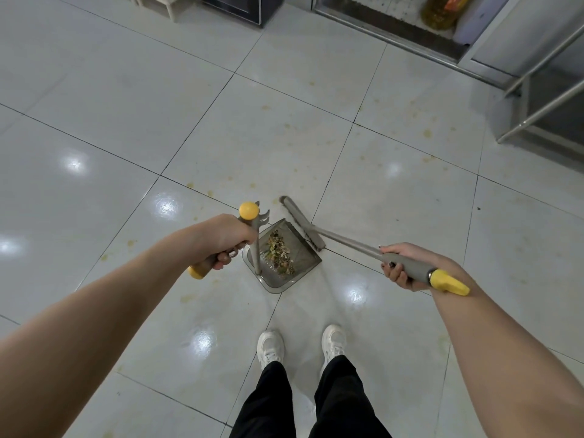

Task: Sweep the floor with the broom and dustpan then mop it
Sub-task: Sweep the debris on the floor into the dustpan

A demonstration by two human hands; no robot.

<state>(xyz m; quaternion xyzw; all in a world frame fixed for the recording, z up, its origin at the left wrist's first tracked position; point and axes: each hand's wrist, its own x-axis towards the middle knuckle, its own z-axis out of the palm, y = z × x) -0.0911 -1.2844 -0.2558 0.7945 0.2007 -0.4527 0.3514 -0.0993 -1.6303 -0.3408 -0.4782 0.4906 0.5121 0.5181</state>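
A grey dustpan (298, 256) stands on the white tiled floor just ahead of my feet, holding a pile of dry brown debris (279, 249). My left hand (224, 240) grips the dustpan's grey handle with yellow caps, at its upper end. My right hand (399, 267) grips the grey broom handle near its yellow tip. The broom head (301, 222) lies along the dustpan's far right edge, touching the floor.
Yellowish stains dot the floor tiles (395, 143) beyond the dustpan. A metal door threshold (395, 30) runs at the top right, with a steel rack frame (543, 99) at the right edge. A dark cabinet (240, 7) stands at the top. My white shoes (270, 346) are below.
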